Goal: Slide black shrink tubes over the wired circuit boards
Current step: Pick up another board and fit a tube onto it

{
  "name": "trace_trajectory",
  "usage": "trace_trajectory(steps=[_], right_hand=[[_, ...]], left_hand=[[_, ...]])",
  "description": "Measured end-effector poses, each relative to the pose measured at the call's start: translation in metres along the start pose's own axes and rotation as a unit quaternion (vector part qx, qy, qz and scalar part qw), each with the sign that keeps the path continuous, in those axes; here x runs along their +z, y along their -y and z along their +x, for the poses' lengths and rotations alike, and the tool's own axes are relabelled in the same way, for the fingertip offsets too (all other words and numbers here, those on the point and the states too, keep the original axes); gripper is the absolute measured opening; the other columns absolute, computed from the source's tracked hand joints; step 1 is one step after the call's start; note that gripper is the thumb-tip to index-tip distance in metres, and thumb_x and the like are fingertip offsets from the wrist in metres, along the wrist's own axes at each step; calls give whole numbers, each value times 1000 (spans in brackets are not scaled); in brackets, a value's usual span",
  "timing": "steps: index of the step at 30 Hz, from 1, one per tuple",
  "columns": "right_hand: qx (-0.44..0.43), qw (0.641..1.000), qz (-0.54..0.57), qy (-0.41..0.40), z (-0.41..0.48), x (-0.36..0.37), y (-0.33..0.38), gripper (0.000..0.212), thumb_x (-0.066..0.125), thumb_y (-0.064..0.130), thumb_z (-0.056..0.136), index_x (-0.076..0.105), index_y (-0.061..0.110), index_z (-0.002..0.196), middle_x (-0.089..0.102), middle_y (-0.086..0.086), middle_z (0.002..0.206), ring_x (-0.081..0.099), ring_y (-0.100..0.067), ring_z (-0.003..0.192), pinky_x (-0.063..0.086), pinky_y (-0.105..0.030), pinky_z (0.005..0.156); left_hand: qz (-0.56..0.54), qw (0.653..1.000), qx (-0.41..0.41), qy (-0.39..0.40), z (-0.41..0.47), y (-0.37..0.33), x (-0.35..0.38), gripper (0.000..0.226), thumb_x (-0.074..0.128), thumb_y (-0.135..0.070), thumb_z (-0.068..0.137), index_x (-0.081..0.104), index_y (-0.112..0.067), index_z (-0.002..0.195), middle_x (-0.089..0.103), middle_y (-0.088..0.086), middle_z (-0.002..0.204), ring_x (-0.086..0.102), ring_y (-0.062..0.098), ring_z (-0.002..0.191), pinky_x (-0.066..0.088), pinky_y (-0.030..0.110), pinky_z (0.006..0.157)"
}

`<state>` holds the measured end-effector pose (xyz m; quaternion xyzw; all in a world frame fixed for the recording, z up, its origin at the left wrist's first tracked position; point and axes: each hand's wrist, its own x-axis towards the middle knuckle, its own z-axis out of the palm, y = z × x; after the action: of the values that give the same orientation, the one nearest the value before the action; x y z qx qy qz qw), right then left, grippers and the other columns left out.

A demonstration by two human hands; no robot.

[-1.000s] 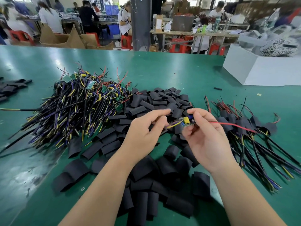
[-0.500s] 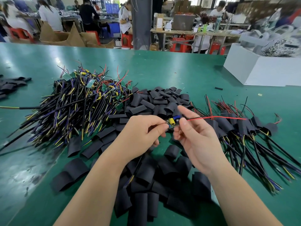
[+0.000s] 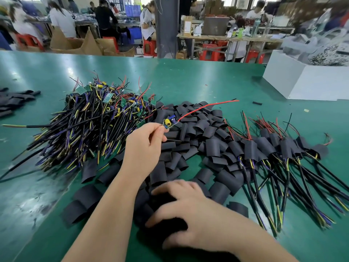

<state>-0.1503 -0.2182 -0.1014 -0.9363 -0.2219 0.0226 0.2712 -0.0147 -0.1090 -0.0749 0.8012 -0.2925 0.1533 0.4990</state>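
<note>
My left hand (image 3: pixel 143 148) pinches a small wired circuit board (image 3: pixel 168 122) with yellow and blue parts, held above the heap of flat black shrink tubes (image 3: pixel 204 129). Its red wire (image 3: pixel 204 107) trails up and to the right. My right hand (image 3: pixel 192 210) is blurred low in the view, fingers spread over the nearest tubes; I see no tube gripped. Bare wired boards (image 3: pixel 90 125) lie heaped at the left. Boards wearing black tubes (image 3: pixel 273 148) lie in a fan at the right.
The green table (image 3: pixel 188 82) carries a white box (image 3: pixel 302 82) at the back right, a few more black tubes (image 3: pixel 13 101) at the far left edge and one short loose tube piece (image 3: pixel 257 103). People work at benches behind.
My right hand let go of the board and dropped toward me onto the near tubes. My left hand now holds the board alone, and the red wire swings free.
</note>
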Motion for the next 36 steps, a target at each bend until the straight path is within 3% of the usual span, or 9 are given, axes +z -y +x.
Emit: trace_trajectory(steps=[4, 8, 12, 15, 18, 23, 29, 33, 36], right_hand=[[86, 989, -45, -109, 2, -15, -22, 28, 64, 17, 87, 68, 37, 105, 45, 9, 129, 41, -11, 124, 26, -33, 109], [123, 961, 15, -246, 0, -21, -31, 24, 60, 3, 89, 71, 22, 100, 58, 13, 107, 56, -3, 103, 39, -14, 95], [175, 880, 200, -394, -1, -28, -35, 52, 58, -2, 90, 50, 39, 121, 72, 14, 103, 63, 1, 102, 45, -14, 94], [222, 794, 319, -468, -2, -37, -43, 34, 70, -1, 82, 62, 25, 103, 75, 11, 93, 70, -5, 92, 55, -27, 87], [220, 760, 365, -491, -8, -45, -46, 21, 75, 3, 78, 76, 24, 79, 76, 4, 83, 70, -7, 79, 53, -18, 72], [235, 788, 288, -491, -14, -49, -55, 22, 74, 4, 78, 75, 25, 75, 75, 6, 79, 70, -7, 78, 53, -21, 73], [185, 937, 37, -294, -6, -29, -49, 35, 74, 8, 76, 73, 26, 106, 63, 25, 89, 58, 7, 87, 37, -2, 82], [176, 956, 60, -226, -9, -29, -51, 56, 76, 24, 76, 59, 35, 128, 59, 25, 113, 49, 20, 95, 31, 2, 84], [223, 940, 114, -231, -14, -38, -54, 74, 84, 30, 70, 50, 37, 136, 63, 17, 116, 58, 6, 98, 37, -2, 85]], left_hand=[[14, 1000, 2, -1, -1, -1, 0, 19, 52, -11, 97, 70, -12, 92, 61, -17, 69, 52, -16, 60, 35, 2, 58], [7, 1000, 11, 4, -4, -4, -1, 18, 52, -10, 97, 70, -11, 93, 61, -17, 70, 52, -18, 60, 36, 2, 59], [-10, 1000, 20, -1, -5, -5, -4, 18, 52, -12, 97, 70, -13, 93, 62, -16, 70, 52, -14, 55, 35, 3, 55], [-29, 999, 13, 12, -5, -6, -7, 19, 54, -13, 96, 69, -21, 89, 62, -16, 66, 53, -8, 54, 35, 4, 52], [-51, 998, 2, 36, -5, -4, -7, 22, 55, -17, 95, 67, -31, 84, 65, -14, 64, 55, 12, 53, 41, 19, 50], [-61, 994, -3, 86, -5, -1, -6, 24, 56, -20, 95, 66, -36, 80, 66, -16, 69, 44, 14, 43, 34, 18, 42], [-62, 993, -22, 103, -6, 3, -7, 24, 56, -21, 95, 68, -35, 80, 66, -16, 68, 37, 5, 41, 29, 15, 41], [-60, 993, -35, 94, -4, 6, -10, 24, 56, -21, 95, 69, -33, 81, 67, -15, 68, 40, 11, 45, 33, 23, 44], [-66, 993, -44, 89, -3, 8, -11, 24, 56, -20, 96, 70, -33, 82, 67, -13, 67, 38, 15, 43, 34, 25, 44]])
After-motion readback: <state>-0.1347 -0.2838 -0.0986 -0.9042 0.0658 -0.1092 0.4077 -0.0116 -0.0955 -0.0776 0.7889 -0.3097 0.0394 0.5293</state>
